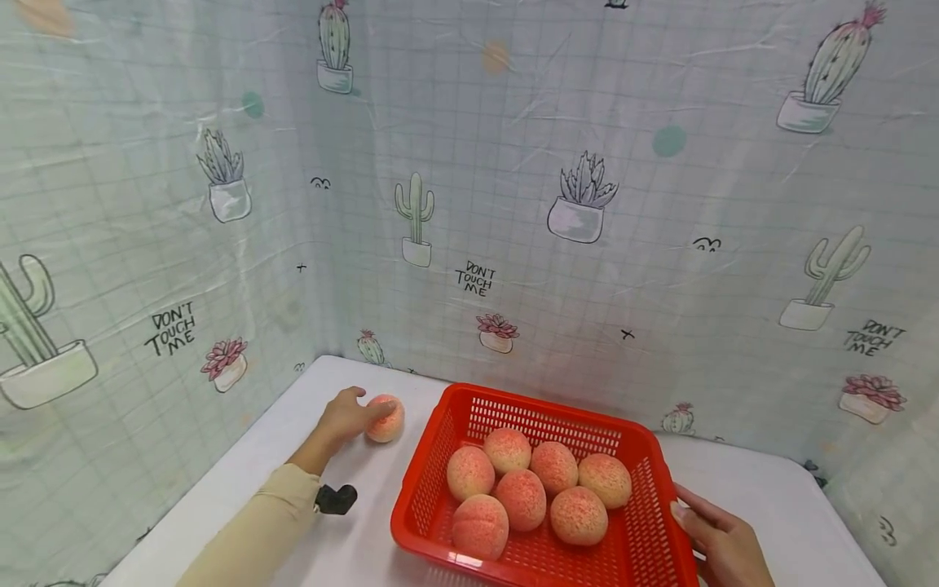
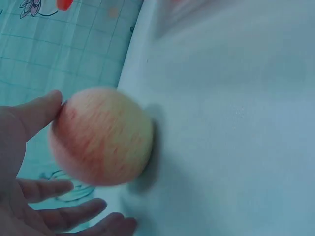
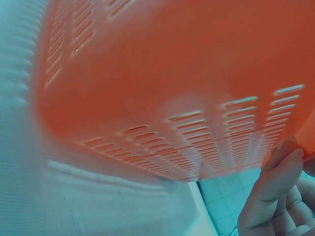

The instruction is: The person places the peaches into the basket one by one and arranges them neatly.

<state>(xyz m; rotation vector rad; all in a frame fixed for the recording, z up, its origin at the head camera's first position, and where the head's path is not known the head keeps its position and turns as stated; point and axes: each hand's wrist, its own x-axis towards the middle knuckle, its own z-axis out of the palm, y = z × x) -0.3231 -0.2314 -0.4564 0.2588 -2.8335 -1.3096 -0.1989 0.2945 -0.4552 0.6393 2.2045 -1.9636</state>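
Peach (image 1: 385,418) sits on the white table (image 1: 242,465) to the left of the red basket (image 1: 469,408), near the back corner where the cactus-print backdrop (image 1: 513,204) meets the surface, and our left hand (image 1: 345,416) is on it now. From the head view we see the fingers draped over its top and left side; the left wrist view shows the thumb (image 2: 37,110) touching one flank while the other fingers (image 2: 74,214) lie spread and only loosely curved beneath, so we judge the grasp as forming rather than closed. Our right hand (image 1: 722,542) holds the basket's right rim, thumb (image 3: 275,172) pressed against the slotted wall with the remaining fingers curled behind it. Six more peaches (image 1: 524,493) are piled inside, touching one another. To do this step well, we think the fingers should close evenly around the widest part of the fruit, thumb opposite them, before any lift, since a round thing nudged from one side may roll toward the backdrop. A gentle, full wrap would suit soft-looking fruit better than a fingertip pinch. Keeping the right hand firm on the rim should stop the basket sliding on the smooth cloth. A small black object (image 1: 336,498) lies by our left sleeve (image 1: 257,522); we cannot tell what it is.
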